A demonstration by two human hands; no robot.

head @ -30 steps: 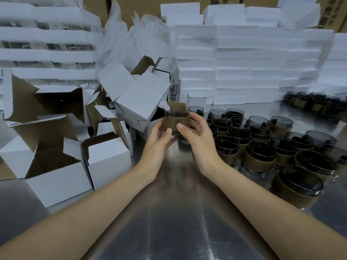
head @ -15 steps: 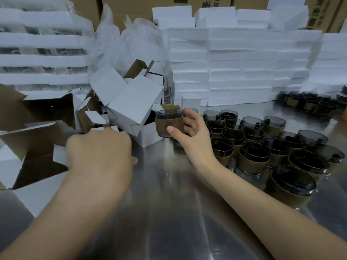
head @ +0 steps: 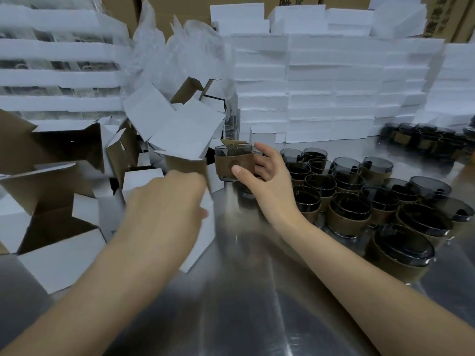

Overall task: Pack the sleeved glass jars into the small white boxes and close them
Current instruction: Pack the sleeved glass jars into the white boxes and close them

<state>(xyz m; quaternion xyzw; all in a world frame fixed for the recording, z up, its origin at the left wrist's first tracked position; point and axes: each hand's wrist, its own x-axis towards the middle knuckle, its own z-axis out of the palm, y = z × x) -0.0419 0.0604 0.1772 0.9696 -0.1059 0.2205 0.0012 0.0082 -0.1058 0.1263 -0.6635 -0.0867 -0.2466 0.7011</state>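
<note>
My right hand (head: 262, 173) holds a smoky glass jar with a brown sleeve (head: 233, 163) above the metal table, thumb across the sleeve and fingers behind it. Just left of the jar, my left hand (head: 169, 201) grips a small white box (head: 203, 235) whose brown inner flap stands open at the top. The box is blurred and sits close beside the jar, a little lower. Several more sleeved jars (head: 359, 201) stand grouped on the table to the right.
A heap of open white boxes (head: 64, 201) fills the left side. White foam slabs (head: 321, 93) are stacked at the back, with crumpled plastic (head: 185, 52) beside them. More dark jars (head: 424, 140) stand far right. Bare steel table (head: 244, 304) lies in front.
My left hand let go of the jar, reached into the box heap and now brings a white box toward the jar. The right hand keeps the jar in nearly the same place.
</note>
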